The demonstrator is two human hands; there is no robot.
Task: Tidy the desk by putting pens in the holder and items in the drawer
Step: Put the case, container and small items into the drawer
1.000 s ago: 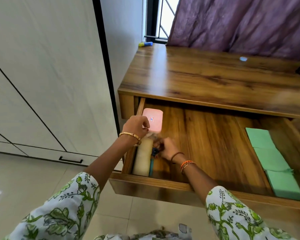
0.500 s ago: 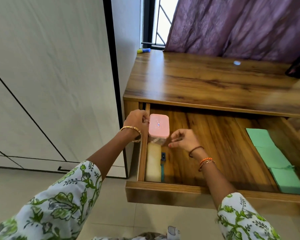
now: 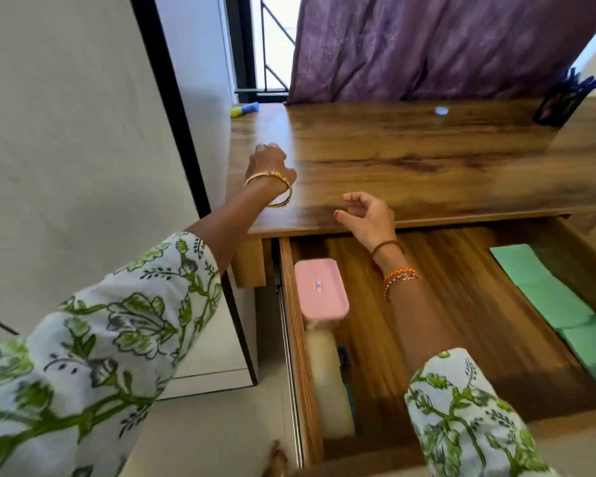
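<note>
The wooden drawer [image 3: 461, 339] is pulled out under the desk top [image 3: 410, 160]. Along its left side lie a pink-lidded box [image 3: 320, 289], a cream roll [image 3: 327, 383] and a thin blue item [image 3: 345, 366]. Green paper pads [image 3: 558, 304] lie on its right side. My left hand [image 3: 269, 163] is raised over the desk's left end, fingers loosely bent, holding nothing. My right hand [image 3: 369, 215] hovers at the desk's front edge above the drawer, fingers relaxed and empty. A dark pen holder [image 3: 561, 103] with blue pens stands at the far right of the desk.
A blue and yellow item [image 3: 244, 109] lies at the desk's far left corner by the window. A small white spot [image 3: 441, 110] sits on the desk near the purple curtain [image 3: 427, 46]. A white wardrobe [image 3: 66, 132] stands to the left.
Both hands have left the drawer's items and risen to the desk top level; the left hand moved farther back over the desk. The view tilted up, showing the pen holder.
</note>
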